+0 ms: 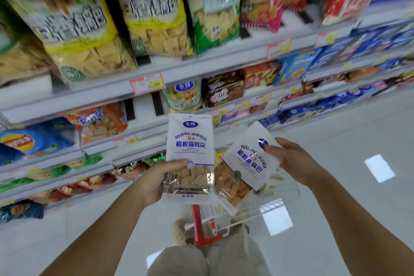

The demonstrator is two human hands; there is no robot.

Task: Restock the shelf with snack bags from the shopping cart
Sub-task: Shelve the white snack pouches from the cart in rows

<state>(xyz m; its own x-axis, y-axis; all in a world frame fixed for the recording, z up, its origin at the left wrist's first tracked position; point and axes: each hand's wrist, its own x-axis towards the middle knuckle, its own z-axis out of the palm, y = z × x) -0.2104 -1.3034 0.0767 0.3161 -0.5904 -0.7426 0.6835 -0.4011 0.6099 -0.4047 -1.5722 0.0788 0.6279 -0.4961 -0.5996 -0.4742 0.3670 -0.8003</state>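
Note:
My left hand [156, 179] grips a white snack bag [190, 141] upright, thumb across its clear window of pale chips. My right hand [293, 161] holds a second white snack bag [244, 163], tilted to the right, by its upper edge with the thumb on its front. Both bags hang above the wire shopping cart [264, 208] with its red handle [199, 224]. The store shelf [201, 69] stands just beyond the bags, its tiers running from left to upper right.
Large yellow and green chip bags [154, 13] fill the top tier. A matching white bag [182, 96] and brown boxes [224, 92] sit one tier down, with a gap to their left. Blue and orange snack bags [38, 136] lie lower left. Glossy floor [358, 186] spreads to the right.

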